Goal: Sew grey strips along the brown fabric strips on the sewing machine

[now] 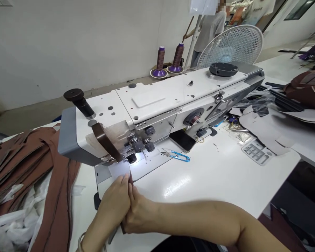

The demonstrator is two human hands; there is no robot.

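A narrow dark-brown strip of material [131, 178] runs toward the lit needle area of a white sewing machine [152, 101]. My left hand [117, 196] presses its fingers together on the strip, just in front of the machine's foot. Tight against it, my right hand [138, 211] is closed around the same strip, whose lower end shows beneath the hand. Most of the strip is hidden by my hands. Blue-handled thread snips [177, 155] lie to the right of the needle area.
Brown cut pieces [39, 154] are heaped at the left with white material. A black phone [183, 140] lies beneath the machine arm, and a calculator [256, 151] sits farther right. Behind stand two brown thread cones [177, 56], a fan [233, 45] and a person [210, 31].
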